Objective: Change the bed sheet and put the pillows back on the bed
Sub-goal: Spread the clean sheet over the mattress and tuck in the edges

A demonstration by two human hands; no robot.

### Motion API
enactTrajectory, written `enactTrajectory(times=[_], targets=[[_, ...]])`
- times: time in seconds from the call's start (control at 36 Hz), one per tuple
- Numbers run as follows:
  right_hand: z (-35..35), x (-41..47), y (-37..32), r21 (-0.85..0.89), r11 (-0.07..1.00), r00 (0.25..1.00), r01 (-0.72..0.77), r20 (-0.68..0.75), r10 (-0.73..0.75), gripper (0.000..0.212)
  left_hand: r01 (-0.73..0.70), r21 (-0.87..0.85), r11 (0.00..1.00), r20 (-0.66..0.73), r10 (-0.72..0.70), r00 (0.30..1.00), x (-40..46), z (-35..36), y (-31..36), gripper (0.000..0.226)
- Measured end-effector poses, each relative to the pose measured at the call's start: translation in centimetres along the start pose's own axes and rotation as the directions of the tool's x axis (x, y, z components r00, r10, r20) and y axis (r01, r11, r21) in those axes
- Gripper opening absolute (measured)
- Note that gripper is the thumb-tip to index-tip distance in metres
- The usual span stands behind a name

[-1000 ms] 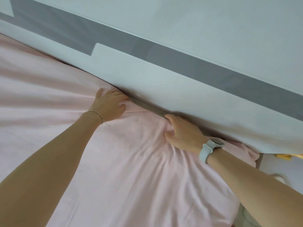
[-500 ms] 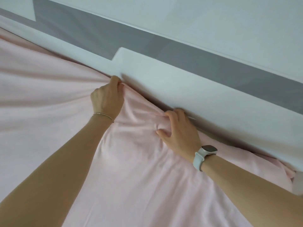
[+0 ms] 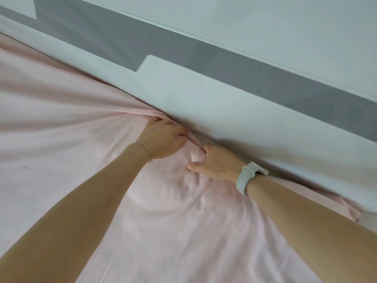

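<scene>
Since 0.5 s ago the 2 hands have gone from lifting the sheet to pushing it down by the far board; left hand grips a fold, right hand presses flat (tucking nearly done here; no pillows seen).

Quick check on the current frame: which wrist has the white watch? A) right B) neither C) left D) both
A: the white watch sits on the wrist of the right hand, which presses the pink sheet at the white bed frame; the left hand wears only a thin bracelet.
</scene>
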State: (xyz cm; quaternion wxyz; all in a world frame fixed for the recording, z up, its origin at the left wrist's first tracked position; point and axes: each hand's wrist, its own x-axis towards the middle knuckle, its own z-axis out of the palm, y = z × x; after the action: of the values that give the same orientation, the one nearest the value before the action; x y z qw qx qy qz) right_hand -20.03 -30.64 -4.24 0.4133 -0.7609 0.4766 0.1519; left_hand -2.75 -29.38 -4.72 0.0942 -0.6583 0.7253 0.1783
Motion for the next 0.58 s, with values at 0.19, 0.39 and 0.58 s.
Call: enactTrajectory(times=[0.19, 0.39, 0.58], targets=[[-1.1, -0.6, 0.7, -0.067, 0.997, 0.993, -0.028, 0.112, 0.035, 0.072, 0.024, 0.191, 0.981, 0.126, -0.049, 0.991, 0.8, 0.2, 0.8, 0.04], [-2.3, -2.8, 0.6, 0.075, 0.995, 0.997, 0.067, 0.041, -0.07, 0.055, -0.023, 0.118, 0.993, 0.065, 0.015, 0.998, -0.4, -2.4, 0.5, 0.051], [-2.4, -2.5, 0.9, 0.189, 0.979, 0.976, 0.082, 0.184, -0.117, 0.042, 0.109, 0.167, 0.98, 0.253, -0.15, 0.956, -0.2, -3.1, 0.8, 0.067]])
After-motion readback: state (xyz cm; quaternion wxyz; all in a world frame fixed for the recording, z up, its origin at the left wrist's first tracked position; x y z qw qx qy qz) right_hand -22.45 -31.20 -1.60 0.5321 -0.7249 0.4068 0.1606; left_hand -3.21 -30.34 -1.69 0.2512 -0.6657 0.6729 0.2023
